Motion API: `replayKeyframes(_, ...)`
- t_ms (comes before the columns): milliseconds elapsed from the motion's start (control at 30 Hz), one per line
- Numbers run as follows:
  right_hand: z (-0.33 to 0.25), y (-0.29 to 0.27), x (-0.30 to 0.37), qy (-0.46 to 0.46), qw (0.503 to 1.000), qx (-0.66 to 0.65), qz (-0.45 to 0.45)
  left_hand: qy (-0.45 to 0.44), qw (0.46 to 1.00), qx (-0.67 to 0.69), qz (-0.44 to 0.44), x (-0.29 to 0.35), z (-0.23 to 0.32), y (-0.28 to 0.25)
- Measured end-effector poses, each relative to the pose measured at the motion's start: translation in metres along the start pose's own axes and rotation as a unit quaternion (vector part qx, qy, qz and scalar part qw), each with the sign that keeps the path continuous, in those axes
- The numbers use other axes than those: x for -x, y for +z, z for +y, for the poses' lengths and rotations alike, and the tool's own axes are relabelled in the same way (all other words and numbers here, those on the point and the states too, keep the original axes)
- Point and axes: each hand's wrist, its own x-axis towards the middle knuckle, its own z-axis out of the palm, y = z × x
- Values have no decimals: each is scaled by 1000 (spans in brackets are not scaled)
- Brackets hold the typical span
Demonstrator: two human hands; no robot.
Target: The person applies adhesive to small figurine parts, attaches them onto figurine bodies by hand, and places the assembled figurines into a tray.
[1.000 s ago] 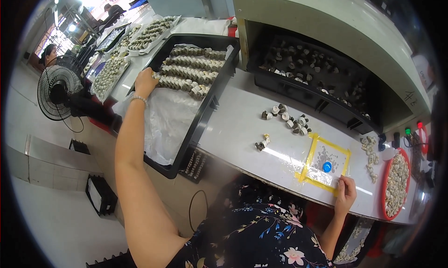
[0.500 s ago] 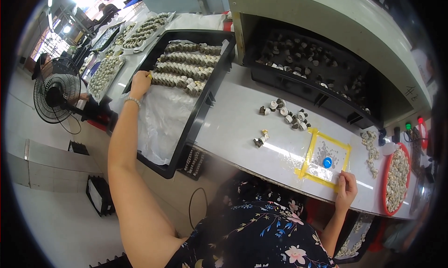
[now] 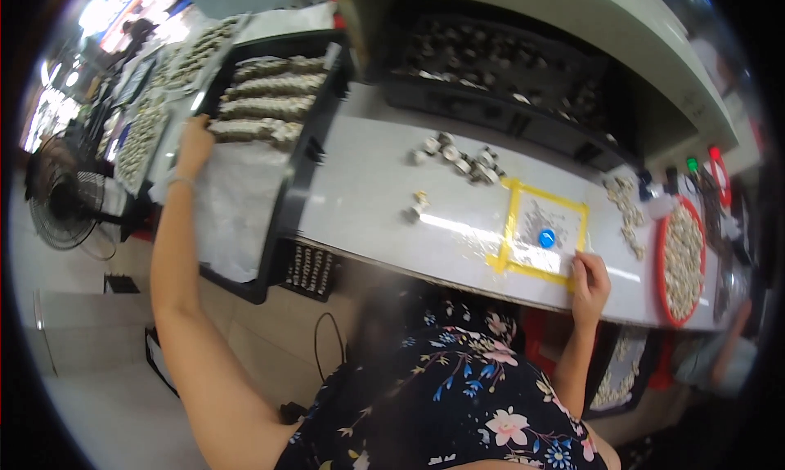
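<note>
My left hand (image 3: 196, 147) is at the left end of the front row of small white-and-dark parts (image 3: 249, 130) in a black tray (image 3: 282, 216) lined with white sheet. Its fingers are pinched at the row's end; blur hides what is between them. My right hand (image 3: 590, 282) rests at the near right corner of a yellow-taped square (image 3: 509, 233) on the white table, fingers curled together, their contents hidden. Inside the square lie grey specks and a blue round cap (image 3: 546, 238). Left of it, a single small part (image 3: 419, 204) and a loose cluster of similar parts (image 3: 462, 161) sit on the table.
A black bin of loose parts (image 3: 491, 110) stands under the beige housing. At right are a red-rimmed basket (image 3: 661, 265) full of pale pieces and a strip of pale pieces (image 3: 628, 216). A fan (image 3: 61, 204) stands at far left, near filled trays (image 3: 143, 147).
The whole view has shifted, with the scene sliding left and slightly up, and is now blurred. Both hands keep their places, at the row's end and at the taped corner.
</note>
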Motion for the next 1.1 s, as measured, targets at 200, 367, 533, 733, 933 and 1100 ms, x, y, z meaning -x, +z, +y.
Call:
replayKeyframes(200, -2, 1, 0, 29, 999, 3, 13, 136, 944, 298, 29, 98, 221, -124)
replayKeyframes(367, -1, -1, 0, 11, 1000, -9, 8, 261, 911, 307, -93, 203, 324, -87)
replayKeyframes(533, 10, -6, 2, 11, 1000, -16, -8, 193, 918, 342, -46, 206, 339, -14)
replayKeyframes(733, 12, -8, 4, 32, 999, -7, -16, 148, 867, 475, 9, 217, 297, -93)
replayKeyframes(933, 18, -5, 1, 10, 999, 24, -25, -1, 872, 488, 39, 155, 191, -118)
replayKeyframes(1100, 19, -2, 2, 51, 998, 26, 5, 5, 875, 470, -114, 115, 175, -80)
